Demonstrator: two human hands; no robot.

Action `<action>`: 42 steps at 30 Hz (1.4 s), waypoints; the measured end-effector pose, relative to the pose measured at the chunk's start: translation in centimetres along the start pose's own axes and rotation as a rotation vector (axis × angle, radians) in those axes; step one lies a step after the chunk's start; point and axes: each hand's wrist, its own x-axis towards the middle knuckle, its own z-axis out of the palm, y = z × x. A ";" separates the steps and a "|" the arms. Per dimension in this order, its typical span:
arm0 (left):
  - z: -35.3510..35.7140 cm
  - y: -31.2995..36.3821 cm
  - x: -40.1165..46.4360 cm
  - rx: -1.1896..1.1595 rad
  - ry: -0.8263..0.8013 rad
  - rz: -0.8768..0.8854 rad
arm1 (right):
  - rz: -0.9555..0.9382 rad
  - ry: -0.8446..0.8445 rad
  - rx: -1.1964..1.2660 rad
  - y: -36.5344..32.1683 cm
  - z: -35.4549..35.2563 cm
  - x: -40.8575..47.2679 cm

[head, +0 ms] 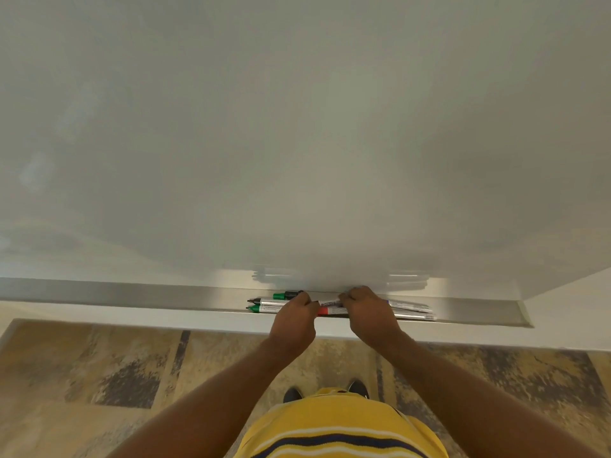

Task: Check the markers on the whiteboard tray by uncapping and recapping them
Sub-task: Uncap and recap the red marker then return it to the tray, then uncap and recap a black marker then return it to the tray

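Several silver-barrelled markers lie lengthwise on the metal whiteboard tray (132, 294). One marker (329, 303) with a printed label spans the gap between my two hands. My left hand (295, 317) is closed around its left end and my right hand (370, 314) around its right part. Left of my left hand stick out a green cap with a black end (287, 295), a black-tipped marker (264, 301) and a green-tipped marker (261, 308). A red-banded marker (330, 311) lies under the held one. More barrels (411, 307) reach out to the right.
The large blank whiteboard (297, 143) fills the upper view, its right edge near a pale wall (568, 312). Below the tray is a mottled yellow and dark floor (132, 375). My shoes (292, 394) and yellow striped shirt (337, 424) show at the bottom.
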 end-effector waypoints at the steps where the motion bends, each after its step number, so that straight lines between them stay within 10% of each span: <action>1: -0.1 -0.1 0.0 0.005 0.010 -0.002 | -0.002 -0.023 -0.025 -0.2 -0.2 0.3; 9: -2.3 -3.4 0.8 0.059 0.081 -0.140 | 0.040 -0.114 -0.138 -0.8 -0.5 1.5; 26: -1.7 -3.3 3.9 0.385 -0.170 0.064 | 0.269 0.226 0.091 0.8 -3.6 -2.9; 42: -3.5 -0.4 1.8 0.079 0.055 0.056 | 0.227 0.315 0.236 1.5 -5.2 -4.0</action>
